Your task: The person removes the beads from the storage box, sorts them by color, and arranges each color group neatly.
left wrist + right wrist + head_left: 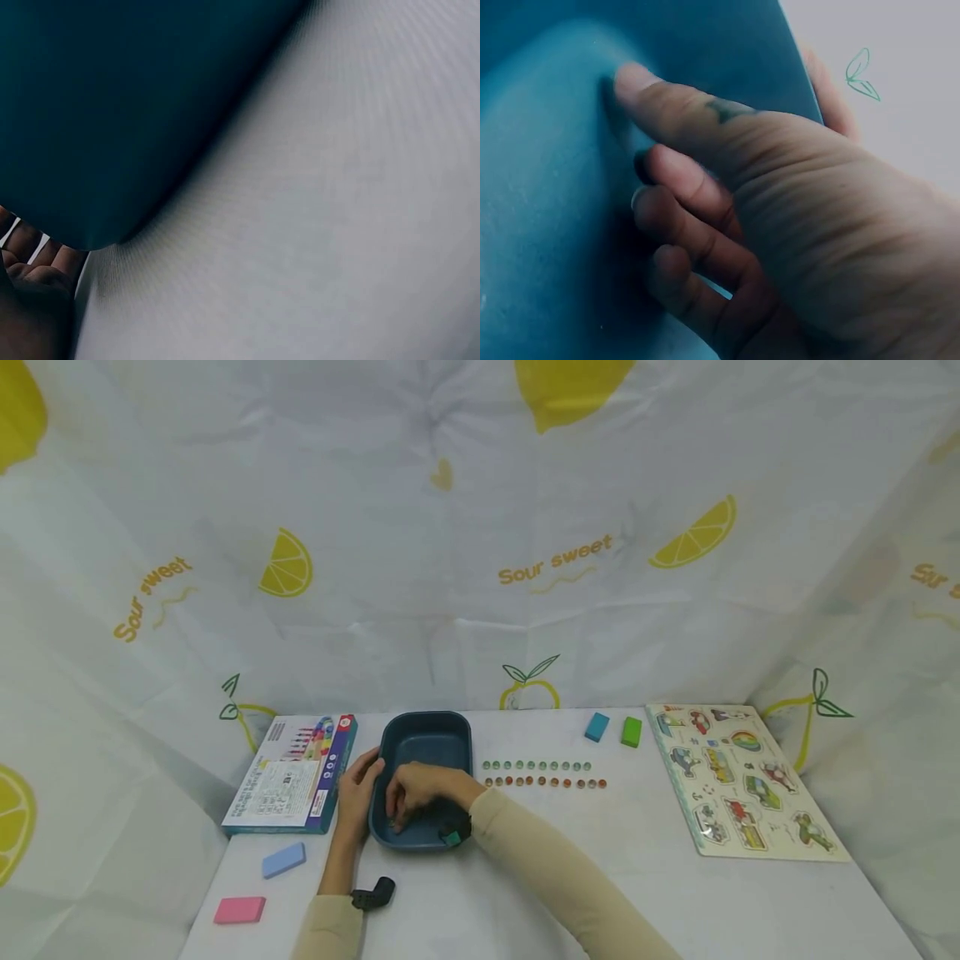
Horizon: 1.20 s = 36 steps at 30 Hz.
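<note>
A dark blue rectangular tub [427,718] stands on the white table. My left hand [358,789] rests along the tub's left outer side, fingers against its wall; in the left wrist view the fingers [46,255] show partly behind the tub. My right hand [415,789] reaches down inside the tub, near the front left of its floor. In the right wrist view the thumb [671,112] stretches out over the curled fingers [682,217]. I cannot tell whether the fingertips pinch anything small.
Right of the tub lie two rows of small glass beads, greenish [532,766] and orange-red [542,782]. Behind them are blue [597,727] and green blocks [631,732]. A picture puzzle board [750,785] lies right; a box [292,774], light-blue block [283,860] and pink block [240,910] lie left.
</note>
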Motion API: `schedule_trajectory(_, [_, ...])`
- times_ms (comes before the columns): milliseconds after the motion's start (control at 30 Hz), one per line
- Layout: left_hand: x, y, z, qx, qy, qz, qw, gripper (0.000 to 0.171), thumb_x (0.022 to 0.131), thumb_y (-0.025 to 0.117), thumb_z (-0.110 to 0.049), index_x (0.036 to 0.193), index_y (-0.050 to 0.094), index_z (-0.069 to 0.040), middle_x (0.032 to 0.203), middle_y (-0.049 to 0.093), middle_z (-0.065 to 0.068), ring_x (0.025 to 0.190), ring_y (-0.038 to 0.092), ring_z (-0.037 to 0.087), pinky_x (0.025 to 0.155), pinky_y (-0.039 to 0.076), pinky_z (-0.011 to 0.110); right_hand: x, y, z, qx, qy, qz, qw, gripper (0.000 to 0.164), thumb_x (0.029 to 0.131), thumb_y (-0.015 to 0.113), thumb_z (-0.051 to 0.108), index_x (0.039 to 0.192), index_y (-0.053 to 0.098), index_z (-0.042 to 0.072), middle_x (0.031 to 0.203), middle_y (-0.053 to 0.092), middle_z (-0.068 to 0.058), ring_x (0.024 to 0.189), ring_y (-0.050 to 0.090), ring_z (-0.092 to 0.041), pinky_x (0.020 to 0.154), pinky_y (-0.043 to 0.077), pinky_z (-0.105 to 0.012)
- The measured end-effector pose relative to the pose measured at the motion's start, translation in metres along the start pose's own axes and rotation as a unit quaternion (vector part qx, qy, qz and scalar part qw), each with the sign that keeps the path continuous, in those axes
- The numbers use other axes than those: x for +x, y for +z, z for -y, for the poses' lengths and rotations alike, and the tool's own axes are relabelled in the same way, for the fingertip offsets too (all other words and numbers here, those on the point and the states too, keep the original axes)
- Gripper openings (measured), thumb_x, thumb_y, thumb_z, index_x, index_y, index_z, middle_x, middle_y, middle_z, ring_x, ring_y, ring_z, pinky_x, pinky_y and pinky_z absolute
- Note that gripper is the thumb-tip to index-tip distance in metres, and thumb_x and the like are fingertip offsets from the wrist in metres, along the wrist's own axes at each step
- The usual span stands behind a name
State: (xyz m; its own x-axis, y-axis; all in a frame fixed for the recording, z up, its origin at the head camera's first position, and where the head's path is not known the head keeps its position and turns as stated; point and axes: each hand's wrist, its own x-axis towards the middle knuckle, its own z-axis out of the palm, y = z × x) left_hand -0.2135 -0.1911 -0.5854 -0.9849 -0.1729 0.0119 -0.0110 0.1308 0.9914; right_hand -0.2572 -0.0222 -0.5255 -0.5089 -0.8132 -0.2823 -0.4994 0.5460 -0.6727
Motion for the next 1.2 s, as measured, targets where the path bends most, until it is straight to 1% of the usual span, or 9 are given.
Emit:
schedule_trajectory(200, [0.001, -0.001, -0.001, -0.01, -0.017, 0.013, 0.9997, 0.045, 0.111, 0.057, -0.031, 0.15, 0.059, -0.01, 0.155, 0.06, 0.012, 0.12, 0.057, -0.011, 0.101, 0.042, 0.003, -0.001, -0.001, -0.002, -0.005, -0.017, -0.004, 1.0, 0.01, 0.087, 0.089, 0.022, 0.091, 0.082, 0.018, 0.075, 0.074, 0.014, 0.064, 0.062, 0.004, 0.062, 0.053, -0.013])
schedule_trajectory(333, [0.001, -0.001, 0.0, -0.01, -0.016, 0.01, 0.9998, 0.045, 0.11, 0.057, -0.032, 0.15, 0.059, -0.01, 0.156, 0.06, 0.012, 0.125, 0.057, -0.005, 0.101, 0.042, 0.003, -0.01, -0.015, -0.003, 0.019, -0.036, -0.004, 0.999, 0.009, 0.091, 0.086, 0.022, 0.095, 0.081, 0.015, 0.079, 0.074, 0.013, 0.068, 0.064, 0.003, 0.065, 0.055, -0.014])
schedule_trajectory(433, [0.001, -0.001, 0.0, -0.005, -0.017, 0.009, 0.9998, 0.046, 0.11, 0.057, -0.033, 0.15, 0.059, -0.01, 0.156, 0.059, 0.012, 0.131, 0.056, 0.004, 0.1, 0.042, 0.003, -0.029, -0.034, -0.009, 0.064, -0.045, -0.033, 0.996, 0.011, 0.093, 0.084, 0.023, 0.099, 0.08, 0.015, 0.081, 0.076, 0.009, 0.067, 0.067, -0.002, 0.062, 0.057, -0.019])
schedule_trajectory(567, [0.002, 0.0, 0.001, -0.006, -0.018, 0.006, 0.9998, 0.047, 0.109, 0.059, -0.035, 0.149, 0.06, -0.01, 0.155, 0.06, 0.013, 0.132, 0.057, 0.009, 0.099, 0.044, 0.003, -0.075, -0.06, -0.029, 0.123, -0.046, -0.1, 0.986, 0.013, 0.096, 0.08, 0.024, 0.106, 0.078, 0.015, 0.088, 0.078, 0.0, 0.069, 0.071, -0.025, 0.062, 0.063, -0.04])
schedule_trajectory(667, [0.003, -0.001, 0.001, -0.008, -0.024, 0.001, 0.9997, 0.047, 0.109, 0.06, -0.036, 0.148, 0.061, -0.011, 0.154, 0.061, 0.012, 0.127, 0.058, 0.003, 0.097, 0.044, 0.001, -0.121, -0.073, -0.055, 0.138, -0.027, -0.153, 0.978, 0.016, 0.098, 0.077, 0.024, 0.11, 0.077, 0.014, 0.093, 0.078, -0.004, 0.077, 0.07, -0.043, 0.066, 0.063, -0.055])
schedule_trajectory(733, [0.003, -0.002, 0.0, -0.003, -0.028, 0.001, 0.9996, 0.048, 0.109, 0.059, -0.037, 0.149, 0.061, -0.011, 0.155, 0.06, 0.011, 0.123, 0.057, -0.003, 0.097, 0.043, 0.0, -0.154, -0.077, -0.075, 0.14, -0.002, -0.188, 0.972, 0.02, 0.099, 0.076, 0.024, 0.113, 0.076, 0.009, 0.097, 0.078, -0.007, 0.081, 0.069, -0.048, 0.067, 0.063, -0.056])
schedule_trajectory(967, [0.001, -0.004, -0.001, 0.005, -0.028, -0.001, 0.9996, 0.05, 0.109, 0.059, -0.039, 0.149, 0.06, -0.01, 0.155, 0.06, 0.013, 0.119, 0.056, -0.006, 0.096, 0.043, 0.0, -0.257, -0.064, -0.142, 0.144, 0.084, -0.288, 0.943, 0.027, 0.1, 0.074, 0.018, 0.116, 0.072, -0.004, 0.097, 0.073, -0.028, 0.072, 0.066, -0.039, 0.056, 0.058, -0.038])
schedule_trajectory(1100, [0.003, -0.002, 0.0, 0.007, -0.029, 0.001, 0.9995, 0.051, 0.109, 0.059, -0.04, 0.15, 0.06, -0.011, 0.155, 0.06, 0.013, 0.119, 0.056, -0.005, 0.096, 0.043, 0.001, -0.298, -0.049, -0.162, 0.133, 0.142, -0.318, 0.928, 0.024, 0.1, 0.073, 0.017, 0.115, 0.073, -0.002, 0.095, 0.072, -0.018, 0.067, 0.063, -0.026, 0.054, 0.057, -0.034])
schedule_trajectory(1200, [0.003, 0.0, 0.0, 0.003, -0.028, 0.001, 0.9996, 0.05, 0.109, 0.059, -0.04, 0.149, 0.06, -0.01, 0.155, 0.06, 0.014, 0.117, 0.057, -0.006, 0.095, 0.044, 0.001, -0.314, -0.039, -0.171, 0.128, 0.173, -0.327, 0.92, 0.022, 0.099, 0.074, 0.016, 0.113, 0.074, 0.0, 0.093, 0.07, -0.012, 0.065, 0.061, -0.015, 0.053, 0.055, -0.03])
